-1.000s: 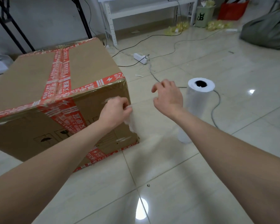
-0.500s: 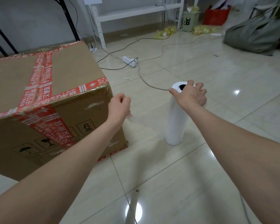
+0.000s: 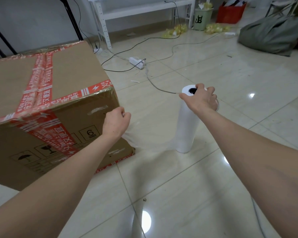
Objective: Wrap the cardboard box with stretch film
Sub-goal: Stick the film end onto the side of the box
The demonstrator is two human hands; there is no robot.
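Fingers of the left hand clench the gathered end of a clear film sheet at the near right edge of the cardboard box. The right hand curls over the top rim of the white film roll, which stands upright on the tiled floor near the red-taped box. A power strip and cables lie beyond.

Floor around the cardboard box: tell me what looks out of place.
Yellow scraps lie strewn beside the green bin. A power strip and loose cables trail across the tiles, reaching the stretch film roll.
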